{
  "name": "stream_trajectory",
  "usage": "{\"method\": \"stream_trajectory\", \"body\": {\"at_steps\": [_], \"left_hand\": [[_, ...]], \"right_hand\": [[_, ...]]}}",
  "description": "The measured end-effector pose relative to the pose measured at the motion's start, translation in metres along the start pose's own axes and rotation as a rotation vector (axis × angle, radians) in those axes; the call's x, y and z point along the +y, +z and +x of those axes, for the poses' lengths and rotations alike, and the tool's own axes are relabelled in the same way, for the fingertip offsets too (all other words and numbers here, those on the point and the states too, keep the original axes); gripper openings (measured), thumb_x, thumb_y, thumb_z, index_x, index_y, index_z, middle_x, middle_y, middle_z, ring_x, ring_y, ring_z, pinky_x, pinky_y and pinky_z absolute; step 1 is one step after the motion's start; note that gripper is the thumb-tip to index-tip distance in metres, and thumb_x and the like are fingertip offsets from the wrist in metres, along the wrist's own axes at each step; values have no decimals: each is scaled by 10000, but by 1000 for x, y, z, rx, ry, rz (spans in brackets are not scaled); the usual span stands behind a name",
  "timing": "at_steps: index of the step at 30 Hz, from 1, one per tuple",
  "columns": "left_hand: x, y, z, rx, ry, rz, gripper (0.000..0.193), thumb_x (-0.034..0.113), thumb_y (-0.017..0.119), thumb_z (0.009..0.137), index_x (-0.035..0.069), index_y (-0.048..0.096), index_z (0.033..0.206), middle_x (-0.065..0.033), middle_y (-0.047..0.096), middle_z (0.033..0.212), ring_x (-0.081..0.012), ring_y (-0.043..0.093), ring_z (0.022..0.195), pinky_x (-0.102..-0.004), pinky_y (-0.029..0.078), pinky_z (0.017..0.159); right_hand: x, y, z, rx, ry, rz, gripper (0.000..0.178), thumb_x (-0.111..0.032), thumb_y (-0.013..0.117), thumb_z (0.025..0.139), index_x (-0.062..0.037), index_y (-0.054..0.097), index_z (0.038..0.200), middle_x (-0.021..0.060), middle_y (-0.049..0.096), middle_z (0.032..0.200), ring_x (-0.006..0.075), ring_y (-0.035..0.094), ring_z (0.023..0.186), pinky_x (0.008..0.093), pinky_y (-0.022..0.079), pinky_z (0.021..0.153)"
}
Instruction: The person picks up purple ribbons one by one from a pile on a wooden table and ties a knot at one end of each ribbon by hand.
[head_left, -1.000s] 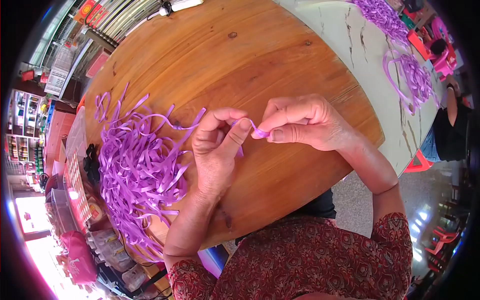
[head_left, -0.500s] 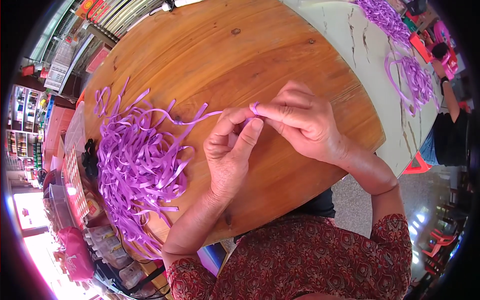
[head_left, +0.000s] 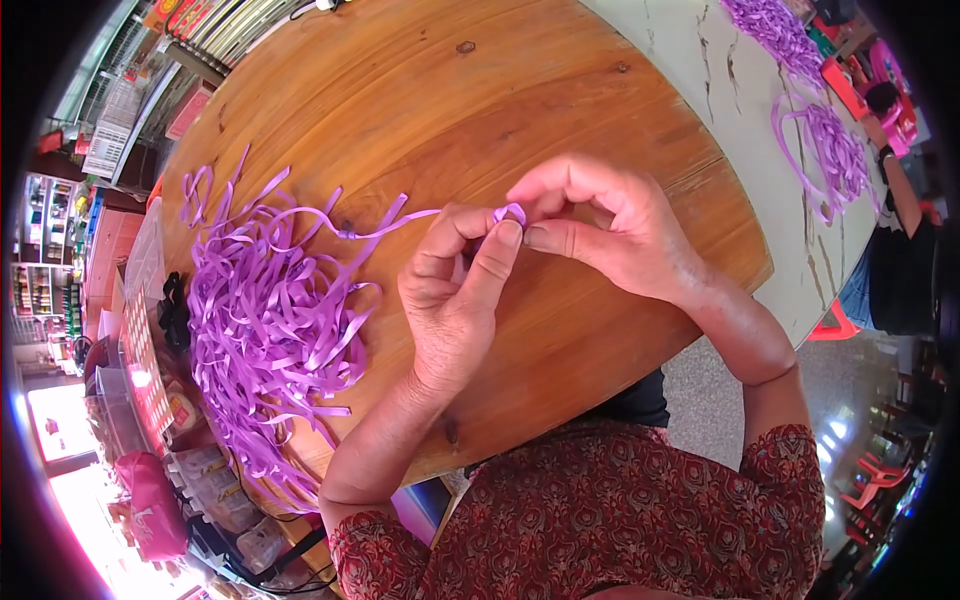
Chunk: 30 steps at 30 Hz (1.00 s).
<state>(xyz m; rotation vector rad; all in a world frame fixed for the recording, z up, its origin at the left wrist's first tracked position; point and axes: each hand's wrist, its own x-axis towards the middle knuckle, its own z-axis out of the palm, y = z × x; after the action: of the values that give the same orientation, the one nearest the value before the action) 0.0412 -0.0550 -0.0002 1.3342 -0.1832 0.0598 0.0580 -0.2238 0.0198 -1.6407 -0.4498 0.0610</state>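
Between the thumb and bent index finger of my left hand, a purple ribbon is pinched. Its end curls into a small loop that stands above my left thumb tip. From the pinch the ribbon runs leftward to a big tangled heap of purple ribbons on the wooden table. My right hand is close beside the loop, its thumb and index finger parted around it. The right thumb tip lies next to the left one; whether it touches the ribbon I cannot make out.
A pale marbled table adjoins at the right, bearing more purple ribbons. Another person's arm reaches in there beside a red box. Past the heap on the left are a black item and a pink bag.
My right fingers have let go of the ribbon at the left fingertips and spread apart. The small loop now shows upright above my left thumb. The view has shifted slightly.
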Motion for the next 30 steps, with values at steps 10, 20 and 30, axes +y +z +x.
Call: {"method": "stream_trajectory", "body": {"at_steps": [10,20,30], "left_hand": [[5,-9,5,-40,-263,-53,73,27,600,877,6,641,934,6,579,745,-48,438,577,-193,343,497],[8,-9,6,-60,-414,-4,83,34,640,852,-12,634,921,9,553,690,-49,436,544,-201,335,465],[8,-16,11,-164,-546,-99,109,54,680,822,5,624,902,5,547,667,-62,438,534,-208,327,468]], "right_hand": [[9,2,-1,46,-525,-754,209,11,677,728,-40,667,931,21,611,797,184,568,722,321,429,664],[18,-8,2,41,-898,-956,310,-148,640,659,-22,674,941,37,625,830,174,555,714,313,406,633],[18,-20,6,17,-830,-914,288,-141,779,588,-52,659,834,4,596,753,167,551,707,308,397,621]]}}
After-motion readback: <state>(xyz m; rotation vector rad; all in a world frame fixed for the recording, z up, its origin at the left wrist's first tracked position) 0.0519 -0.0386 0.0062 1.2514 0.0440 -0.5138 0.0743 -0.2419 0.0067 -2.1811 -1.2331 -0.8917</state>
